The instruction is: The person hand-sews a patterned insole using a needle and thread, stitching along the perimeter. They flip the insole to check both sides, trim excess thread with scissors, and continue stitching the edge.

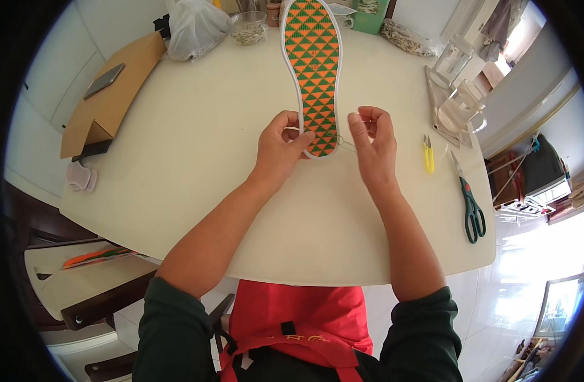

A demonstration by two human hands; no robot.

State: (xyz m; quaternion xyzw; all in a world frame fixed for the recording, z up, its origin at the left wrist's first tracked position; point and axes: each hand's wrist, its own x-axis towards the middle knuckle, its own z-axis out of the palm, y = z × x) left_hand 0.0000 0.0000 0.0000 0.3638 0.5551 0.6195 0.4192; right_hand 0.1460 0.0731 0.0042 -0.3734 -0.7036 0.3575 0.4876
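A shoe insole with a pattern of green and orange triangles and a white edge stands lengthwise over the table, its heel toward me. My left hand grips the heel from the left, thumb on top and fingers partly hidden behind it. My right hand is just right of the heel, apart from it, with thumb and fingers curled together. A thin green thread runs from the insole's right edge to this hand. Whether a needle sits between the fingers is too small to tell.
Yellow thread snips and green-handled scissors lie to the right. Behind them stand a glass mug and a glass jar. A cardboard piece bearing a phone is at left; a glass bowl and plastic bag stand behind.
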